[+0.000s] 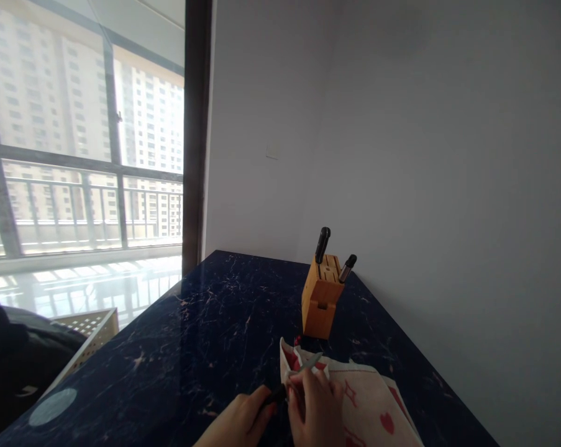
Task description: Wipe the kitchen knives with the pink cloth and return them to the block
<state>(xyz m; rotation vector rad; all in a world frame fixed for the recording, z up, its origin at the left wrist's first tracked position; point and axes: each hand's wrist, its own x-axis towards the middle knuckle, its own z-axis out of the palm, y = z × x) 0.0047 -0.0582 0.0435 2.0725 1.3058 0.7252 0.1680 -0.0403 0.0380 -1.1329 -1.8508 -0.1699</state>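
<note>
Closing around the knife's [310,362] black handle, the left hand [241,416] sits beside the half-curled right hand [316,402], which is at the blade (its hold is unclear), near the cloth [371,394].

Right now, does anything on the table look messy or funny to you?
The cloth looks messy: its far left corner is bunched up instead of flat. A pale round patch near the table's left edge looks odd too; I can't tell what it is.
</note>
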